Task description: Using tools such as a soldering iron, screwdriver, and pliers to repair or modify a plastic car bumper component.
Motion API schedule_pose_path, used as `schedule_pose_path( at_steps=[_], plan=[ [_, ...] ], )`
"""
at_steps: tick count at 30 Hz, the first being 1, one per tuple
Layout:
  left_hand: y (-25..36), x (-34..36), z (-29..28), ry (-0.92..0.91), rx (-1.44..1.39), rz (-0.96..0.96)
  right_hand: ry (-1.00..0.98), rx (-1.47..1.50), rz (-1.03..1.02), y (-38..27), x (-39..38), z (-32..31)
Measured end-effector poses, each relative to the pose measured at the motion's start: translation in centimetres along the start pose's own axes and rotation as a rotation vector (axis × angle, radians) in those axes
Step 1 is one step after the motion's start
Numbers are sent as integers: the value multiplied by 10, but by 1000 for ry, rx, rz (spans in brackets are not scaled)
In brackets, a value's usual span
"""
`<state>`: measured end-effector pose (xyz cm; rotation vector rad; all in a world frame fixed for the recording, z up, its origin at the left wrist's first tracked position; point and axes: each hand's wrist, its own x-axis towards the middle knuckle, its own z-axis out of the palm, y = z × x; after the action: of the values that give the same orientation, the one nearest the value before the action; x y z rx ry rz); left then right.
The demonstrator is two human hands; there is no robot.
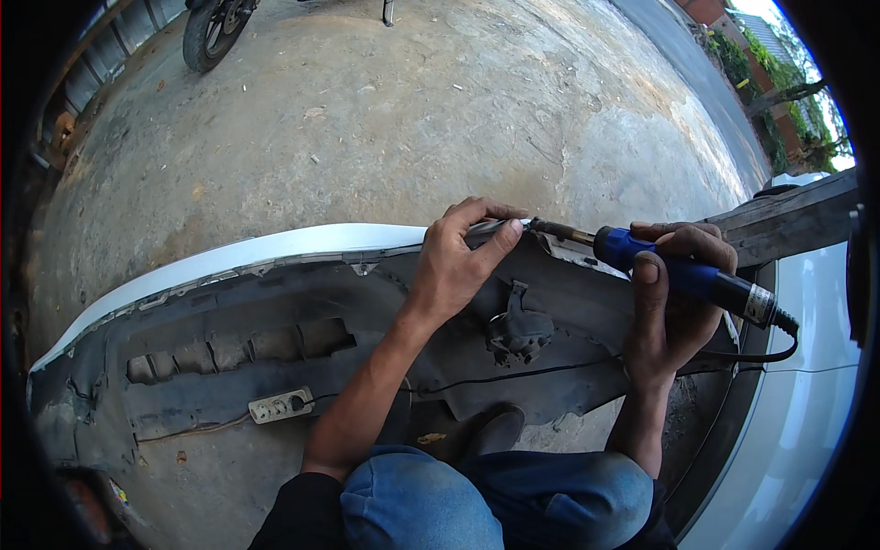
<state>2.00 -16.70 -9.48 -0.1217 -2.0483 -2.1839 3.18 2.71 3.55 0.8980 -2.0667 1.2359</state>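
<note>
A white car bumper (302, 241) lies across in front of me, its dark inner side toward me. My left hand (463, 252) is closed on the bumper's top edge, thumb and fingers pinching it near a break. In my right hand (674, 307) is a corded soldering iron (710, 282) with a blue and black handle, fingers wrapped round it. Its metal barrel points left, and the dark tip is right beside my left thumb at the edge. Whether the tip touches the plastic I cannot tell. A black round fitting (520, 332) sits on the bumper's inner side between my forearms.
A white power strip (280, 405) with a plug in it lies left of my left forearm. The black cord (513, 378) runs from there toward the iron. A wooden beam (788, 215) and a white car panel (797, 394) are at right. A motorcycle wheel (213, 35) stands far left.
</note>
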Motion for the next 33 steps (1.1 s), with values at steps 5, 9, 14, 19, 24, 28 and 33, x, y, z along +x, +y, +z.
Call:
schedule_pose_path(
  at_steps=[5,9,14,19,24,28,33],
  plan=[
    [1,-1,-2,0,-9,13,63,41,48,-3,-3,-1],
    [1,0,-1,-1,-28,26,48,3,61,-1,-3,-3],
    [3,-1,-2,-11,-46,9,55,-1,88,0,-5,0],
    [4,-1,-3,-13,-39,8,60,22,82,4,-7,-1],
    [5,-1,-2,-9,-23,22,53,7,86,6,-9,-1],
    [1,-1,-2,-8,-16,31,62,23,101,5,-11,-2],
    [3,-1,-3,-7,-13,27,73,58,122,4,-12,-1]
  ],
)
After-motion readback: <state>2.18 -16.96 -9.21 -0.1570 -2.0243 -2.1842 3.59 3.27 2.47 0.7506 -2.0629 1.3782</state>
